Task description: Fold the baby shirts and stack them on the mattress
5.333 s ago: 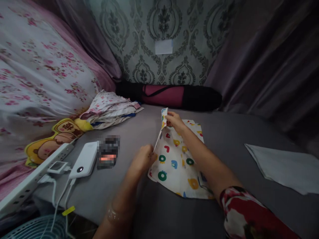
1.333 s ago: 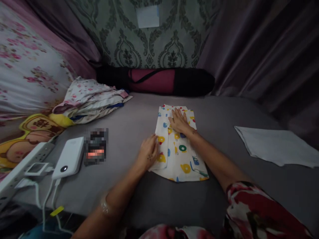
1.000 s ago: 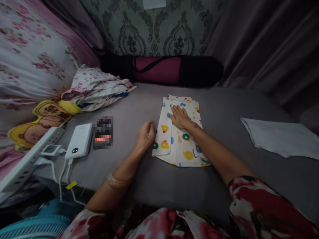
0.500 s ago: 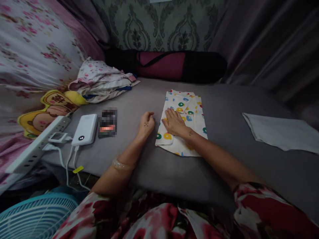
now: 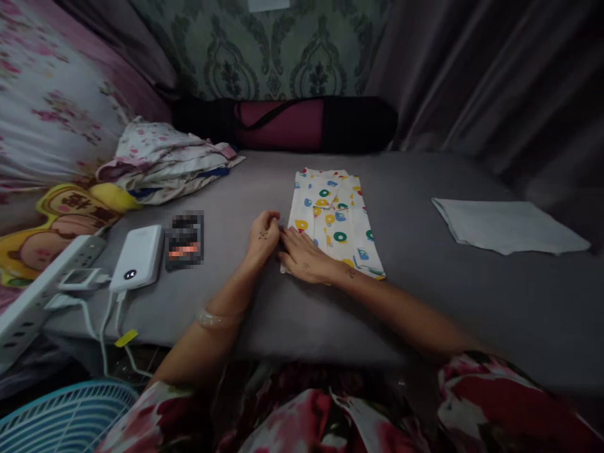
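A folded white garment (image 5: 340,220) printed with yellow, green and blue figures lies flat on the grey bed sheet. Pressed flat over its near left part is my right hand (image 5: 304,255), palm down with fingers stretched out, hiding that corner. Just left of the garment, my left hand (image 5: 263,238) rests on the sheet in a loose fist. Nothing shows in its curled fingers, which lie close to the right fingertips.
A folded white cloth (image 5: 509,225) lies to the right. On the left are a white power bank (image 5: 138,257) with cables, a blurred dark item (image 5: 185,240), a power strip (image 5: 47,296), a plush pillow (image 5: 61,226) and piled clothes (image 5: 165,157). A long black-and-maroon bag (image 5: 283,124) spans the back.
My right hand has slid toward me and to the left over the garment, baring more of its middle. My left hand stays in a fist beside it. The view has shifted right.
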